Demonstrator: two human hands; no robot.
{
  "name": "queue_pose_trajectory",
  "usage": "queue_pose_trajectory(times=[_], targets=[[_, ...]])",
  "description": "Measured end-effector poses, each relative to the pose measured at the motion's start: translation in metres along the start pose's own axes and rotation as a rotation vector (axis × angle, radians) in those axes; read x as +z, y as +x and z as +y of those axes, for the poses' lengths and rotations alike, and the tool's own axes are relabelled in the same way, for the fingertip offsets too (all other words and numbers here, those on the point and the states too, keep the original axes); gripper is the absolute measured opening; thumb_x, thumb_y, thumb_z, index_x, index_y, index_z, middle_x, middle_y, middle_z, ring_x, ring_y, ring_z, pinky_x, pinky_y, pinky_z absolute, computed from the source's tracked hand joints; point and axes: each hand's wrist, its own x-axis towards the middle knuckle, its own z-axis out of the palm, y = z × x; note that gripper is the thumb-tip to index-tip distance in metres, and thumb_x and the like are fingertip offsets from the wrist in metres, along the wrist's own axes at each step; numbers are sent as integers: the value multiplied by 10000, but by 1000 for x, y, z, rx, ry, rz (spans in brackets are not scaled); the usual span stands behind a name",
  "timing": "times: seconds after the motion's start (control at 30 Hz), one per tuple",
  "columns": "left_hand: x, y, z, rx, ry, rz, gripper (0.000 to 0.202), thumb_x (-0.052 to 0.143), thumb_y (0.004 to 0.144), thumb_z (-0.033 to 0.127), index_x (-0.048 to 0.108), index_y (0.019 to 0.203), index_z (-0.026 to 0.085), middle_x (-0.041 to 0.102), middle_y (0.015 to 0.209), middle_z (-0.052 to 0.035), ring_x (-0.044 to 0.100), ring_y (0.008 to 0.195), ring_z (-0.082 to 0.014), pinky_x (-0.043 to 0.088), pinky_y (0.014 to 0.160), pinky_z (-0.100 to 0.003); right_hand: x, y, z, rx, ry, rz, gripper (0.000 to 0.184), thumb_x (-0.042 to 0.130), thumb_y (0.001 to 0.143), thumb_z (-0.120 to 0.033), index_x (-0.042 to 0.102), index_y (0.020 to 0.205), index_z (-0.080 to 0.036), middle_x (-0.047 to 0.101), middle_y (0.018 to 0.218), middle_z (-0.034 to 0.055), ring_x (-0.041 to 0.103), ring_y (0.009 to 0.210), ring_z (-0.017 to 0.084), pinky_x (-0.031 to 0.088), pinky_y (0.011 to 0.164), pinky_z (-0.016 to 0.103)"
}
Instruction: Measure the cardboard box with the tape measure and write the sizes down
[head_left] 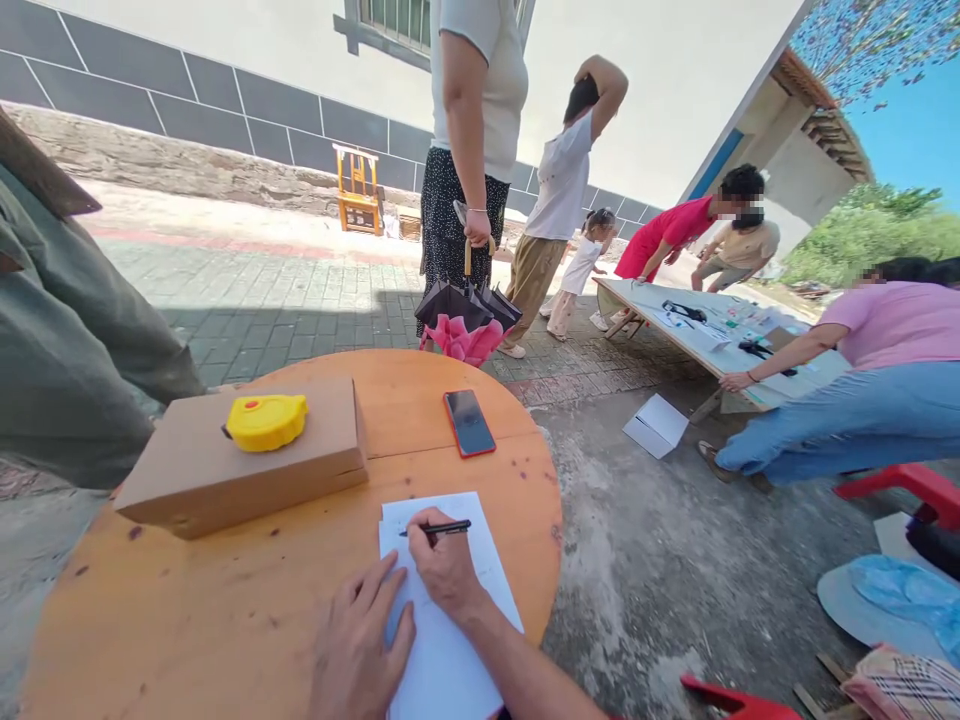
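A white sheet of paper (450,640) lies at the near edge of a round wooden table (225,600). My right hand (444,565) is closed around a black pen (439,528), its tip on the upper part of the sheet. My left hand (358,640) rests flat on the paper's left edge, fingers spread, holding nothing. Farther back on the table sits a flat cardboard box (225,465) with a yellow tape measure (265,421) on top. A phone in a red case (469,422) lies to the box's right.
A person holding a folded black-and-pink umbrella (465,315) stands just behind the table. At the right, several people bend over a low white board (720,335). A red plastic stool (907,490) and a yellow chair (358,190) stand on the paved yard.
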Motion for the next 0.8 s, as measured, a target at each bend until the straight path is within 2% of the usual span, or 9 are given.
queue_pose_trajectory(times=[0.13,0.33,0.8], targets=[[-14,3,13,-58,-32,-73,280,509,853,187,637,1103,185,648,1226,-89,571,1024,-264,499,866,-428,-1,-2,-1,32,51,-34,178,463,839,-275,577,731,-191,548,606,-22,482,547,118,404,529,224],[-27,14,23,-184,-53,-197,292,520,825,138,620,1095,187,604,1294,-74,526,1078,-276,486,900,-471,0,2,7,76,94,-85,180,496,850,-334,568,765,-194,468,536,-52,438,476,119,377,473,233],[-28,14,24,-196,-84,-163,284,543,789,112,621,1046,206,611,1275,-54,530,1059,-266,472,896,-454,0,1,8,23,47,-35,205,499,857,-343,595,762,-189,460,481,-58,451,450,127,401,469,241]])
